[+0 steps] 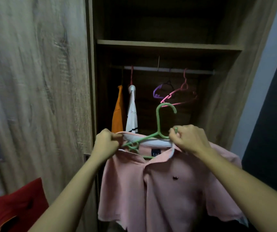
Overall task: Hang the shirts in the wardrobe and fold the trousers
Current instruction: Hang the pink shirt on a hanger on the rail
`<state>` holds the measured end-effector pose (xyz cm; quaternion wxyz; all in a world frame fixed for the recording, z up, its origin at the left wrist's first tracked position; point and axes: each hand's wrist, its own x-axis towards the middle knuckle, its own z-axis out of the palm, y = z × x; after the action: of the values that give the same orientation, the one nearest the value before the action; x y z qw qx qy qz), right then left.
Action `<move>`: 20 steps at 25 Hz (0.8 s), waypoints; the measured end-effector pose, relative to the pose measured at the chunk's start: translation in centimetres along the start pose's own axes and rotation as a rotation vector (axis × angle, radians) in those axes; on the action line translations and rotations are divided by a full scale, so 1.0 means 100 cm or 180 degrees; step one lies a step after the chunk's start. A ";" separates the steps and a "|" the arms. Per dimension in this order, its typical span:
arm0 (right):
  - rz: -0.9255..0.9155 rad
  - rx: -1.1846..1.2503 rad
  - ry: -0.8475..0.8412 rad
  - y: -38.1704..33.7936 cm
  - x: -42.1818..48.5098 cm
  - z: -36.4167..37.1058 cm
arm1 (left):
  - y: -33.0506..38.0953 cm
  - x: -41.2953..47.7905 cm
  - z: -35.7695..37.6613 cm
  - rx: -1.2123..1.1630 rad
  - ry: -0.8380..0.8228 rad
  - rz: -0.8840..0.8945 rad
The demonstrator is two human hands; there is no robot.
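In the centre of the frame both hands are closed tight, with no gap showing between fingers and thumb. The left hand [106, 144] pinches the left edge of the collar of a pink polo shirt [167, 190], its knuckles bunched. The right hand [189, 139] curls round the right arm of a green hanger [158, 122] and seems to catch the collar there too (a stub of green pokes out between the fingers). The hanger is thin moulded plastic with a rounded open hook standing up free and small loops on its left arm, which runs inside the neck opening. The shirt is soft matte knit with a paler collar lining, a dark label at the neck and a tiny dark emblem on the chest; it droops in loose folds toward the bottom of the frame, in front of the open wardrobe [221, 97].

The wardrobe is wood-grain board with a flat shelf [167, 45] above a pale round rail [167, 70]. On the rail's left hang an orange shirt [117, 114] and a white shirt [131, 114]; to the right hang bare purple [157, 92] and pink [182, 91] plastic hangers. A red cloth [14, 206] lies crumpled at lower left.
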<state>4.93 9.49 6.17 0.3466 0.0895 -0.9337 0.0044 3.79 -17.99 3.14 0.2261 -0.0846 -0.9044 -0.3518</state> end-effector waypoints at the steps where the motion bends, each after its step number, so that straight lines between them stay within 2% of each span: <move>1: 0.0032 0.0146 0.0008 -0.013 0.004 -0.002 | 0.011 -0.001 0.008 0.0056 0.0328 -0.0077; 3: -0.0107 0.0298 0.0164 -0.037 0.009 -0.008 | 0.031 -0.014 0.025 -0.0230 0.0691 0.0193; 6: 0.0112 0.0582 0.0370 -0.034 0.015 -0.015 | 0.037 -0.052 0.039 -0.0577 0.0364 0.1263; 8: 0.0296 0.0760 0.0503 -0.022 0.016 -0.017 | 0.026 -0.056 0.026 -0.0768 0.0355 0.1595; 10: 0.0361 0.0921 0.0620 -0.015 0.016 -0.017 | 0.014 -0.037 0.009 -0.0488 0.0886 0.1536; 11: 0.0345 0.0983 0.0666 -0.015 0.015 -0.016 | 0.010 -0.024 -0.001 -0.0223 0.0918 0.1419; 14: 0.0137 0.1018 0.0762 -0.022 0.016 -0.013 | 0.000 -0.006 -0.013 0.0105 -0.0046 0.1324; 15: 0.0085 0.1035 0.0754 -0.025 0.018 -0.013 | -0.003 -0.008 -0.010 0.0153 -0.0196 0.1328; 16: 0.0050 0.1034 0.0707 -0.027 0.020 -0.012 | -0.007 -0.009 -0.006 0.0240 -0.0105 0.1347; 20: 0.0086 0.0746 0.0295 -0.019 0.030 -0.013 | -0.014 -0.002 -0.016 0.0439 0.0818 0.1159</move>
<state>3.82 7.21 8.98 0.3765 0.1166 -0.9109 0.1224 4.09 -20.14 3.23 0.4044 -0.1852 -0.8599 -0.2504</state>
